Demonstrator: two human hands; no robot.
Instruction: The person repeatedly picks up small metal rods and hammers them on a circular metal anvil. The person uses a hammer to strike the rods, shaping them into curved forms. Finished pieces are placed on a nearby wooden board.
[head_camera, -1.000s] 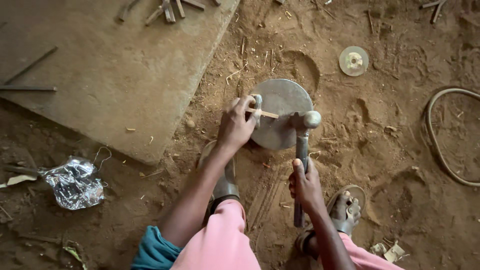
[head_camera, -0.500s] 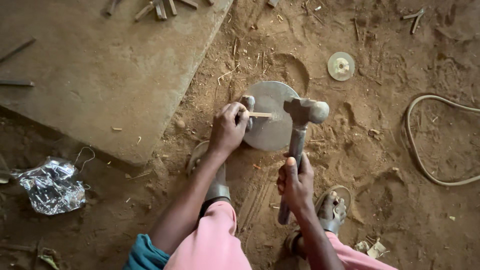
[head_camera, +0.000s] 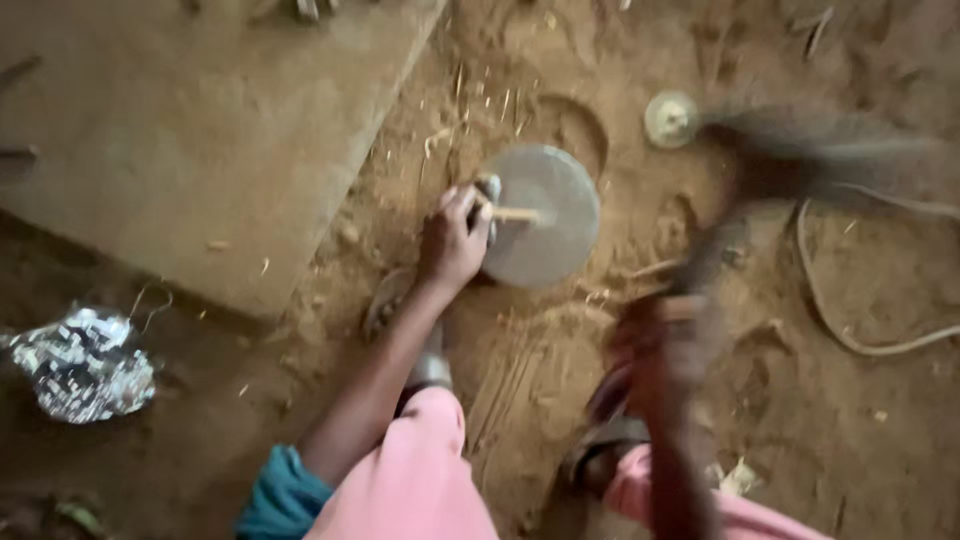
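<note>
On the sandy floor (head_camera: 540, 400), beside pink-clad knees, the right hand (head_camera: 665, 345) is clamped around a hammer (head_camera: 760, 190) handle, both blurred. Further out, the left hand (head_camera: 452, 245) pinches a small stick (head_camera: 515, 214) flat against a round metal disc (head_camera: 545, 215). Beyond lie a small lid (head_camera: 670, 118) and a concrete slab (head_camera: 190, 140).
</note>
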